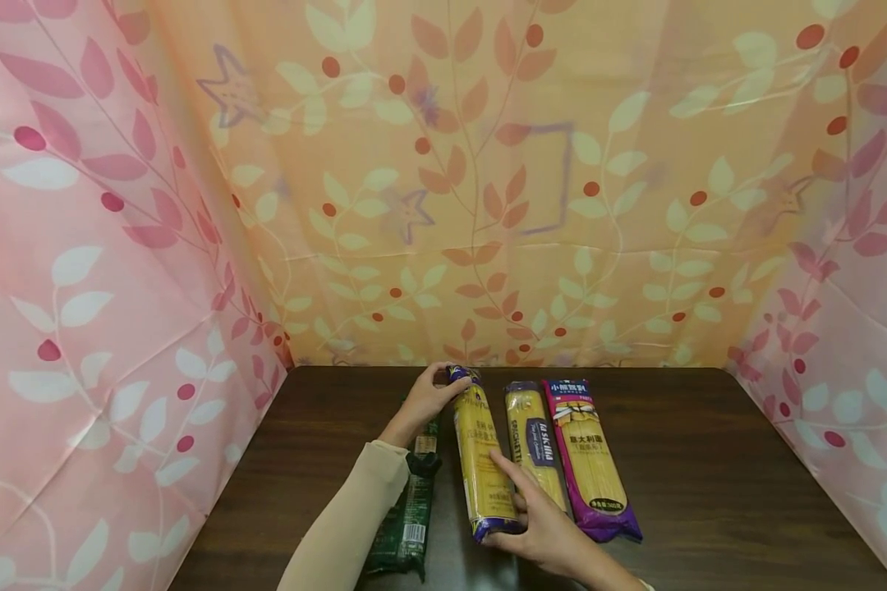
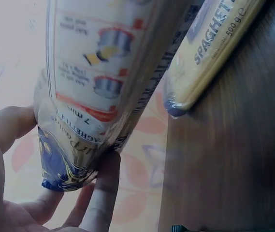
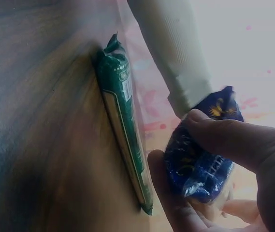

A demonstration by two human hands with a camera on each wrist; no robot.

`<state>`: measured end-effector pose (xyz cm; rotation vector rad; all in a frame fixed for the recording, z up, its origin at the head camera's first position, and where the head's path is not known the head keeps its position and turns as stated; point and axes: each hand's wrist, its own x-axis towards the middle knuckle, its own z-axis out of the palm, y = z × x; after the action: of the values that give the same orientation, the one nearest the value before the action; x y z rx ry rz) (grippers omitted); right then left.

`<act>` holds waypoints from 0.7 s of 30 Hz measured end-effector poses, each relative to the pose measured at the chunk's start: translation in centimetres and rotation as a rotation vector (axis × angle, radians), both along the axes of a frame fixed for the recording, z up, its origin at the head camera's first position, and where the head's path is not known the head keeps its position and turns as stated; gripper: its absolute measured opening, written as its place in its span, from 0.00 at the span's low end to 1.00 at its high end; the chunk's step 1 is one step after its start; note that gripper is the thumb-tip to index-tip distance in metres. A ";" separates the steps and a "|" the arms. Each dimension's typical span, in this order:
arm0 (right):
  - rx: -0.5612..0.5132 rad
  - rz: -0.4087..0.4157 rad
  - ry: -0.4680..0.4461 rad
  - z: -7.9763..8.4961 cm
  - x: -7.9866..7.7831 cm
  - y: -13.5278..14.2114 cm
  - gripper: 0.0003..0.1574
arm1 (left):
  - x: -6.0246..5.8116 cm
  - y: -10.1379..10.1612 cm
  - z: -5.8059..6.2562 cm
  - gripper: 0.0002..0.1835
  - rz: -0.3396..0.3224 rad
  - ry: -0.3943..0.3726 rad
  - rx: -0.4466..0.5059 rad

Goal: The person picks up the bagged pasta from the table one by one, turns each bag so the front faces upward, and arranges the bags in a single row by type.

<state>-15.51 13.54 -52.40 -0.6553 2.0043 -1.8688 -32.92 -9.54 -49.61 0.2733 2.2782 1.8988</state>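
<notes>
A yellow spaghetti pack (image 1: 480,460) with dark blue ends is lifted off the tabletop between both hands. My left hand (image 1: 429,398) grips its far end, thumb and fingers on opposite sides of the blue tip. The right hand (image 1: 550,525) holds the near end, with the thumb across the blue wrapper (image 3: 200,164) in the right wrist view. Cooking pictures on the pack's back (image 2: 98,72) face the left wrist camera. To its right lies a second spaghetti pack (image 1: 538,443) with a purple label, partly covered by the right hand.
A pink and purple pasta pack (image 1: 590,447) lies furthest right. Green packaging (image 1: 414,509) lies on the left, partly behind the left sleeve (image 1: 362,509). Beneath is a dark wooden table (image 1: 710,476), enclosed by leaf-patterned curtains (image 1: 488,205) at the back and sides.
</notes>
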 end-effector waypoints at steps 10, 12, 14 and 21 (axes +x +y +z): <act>0.112 -0.038 0.075 0.2 -0.2 0.2 0.73 | -0.1 -0.2 -0.2 0.37 -0.010 0.000 0.003; 0.147 -0.047 0.102 0.2 -0.2 0.2 0.72 | -0.2 -0.3 -0.3 0.37 -0.013 -0.004 0.006; 0.175 -0.051 0.122 0.3 -0.3 0.2 0.71 | -0.3 -0.3 -0.4 0.37 -0.017 0.002 0.003; 0.210 -0.053 0.159 0.1 -0.3 0.0 0.70 | -0.6 -0.4 -0.8 0.35 -0.034 -0.004 0.015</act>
<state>-15.86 13.56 -52.25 -0.7173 2.2999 -1.6488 -33.54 -9.90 -50.46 0.3081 2.2427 1.8988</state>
